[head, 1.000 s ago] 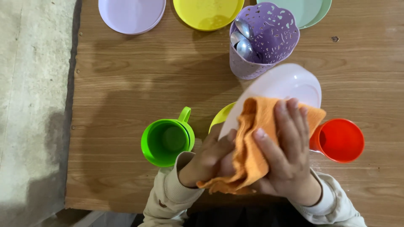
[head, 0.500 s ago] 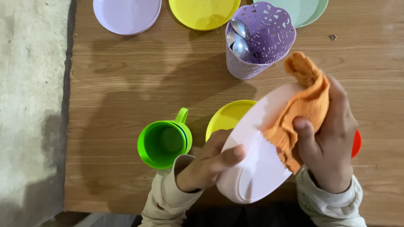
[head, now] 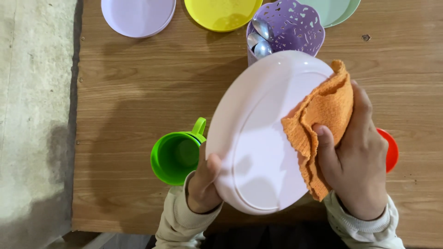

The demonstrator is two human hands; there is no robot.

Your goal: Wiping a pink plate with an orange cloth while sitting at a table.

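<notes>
The left hand [head: 203, 184] grips the near left rim of a pale pink plate [head: 258, 138], thumb curled over the edge and fingers hidden behind it. The plate is held tilted above the near middle of the wooden desk [head: 138, 92], with its base ring facing up. The right hand [head: 355, 157] is closed around a folded orange cloth [head: 323, 124], thumb on top, pressing the cloth against the right edge of the plate.

Just left of the plate, a green mug [head: 177, 154] stands upright on the desk with its handle pointing far and right; the inside looks bare. At the far side, partly behind the plate's far rim, a purple holder [head: 290, 23] with cut-out holes contains metal spoons [head: 260, 39], bowls up. A red cup [head: 390, 150] shows only as a sliver behind the right hand, so its contents cannot be told.

Along the far edge of the desk lie a lilac plate [head: 138, 16] on the left, a yellow plate [head: 221, 14] beside it, and a pale green plate [head: 339, 9] behind the holder. A grey concrete floor [head: 32, 115] runs along the left of the desk.
</notes>
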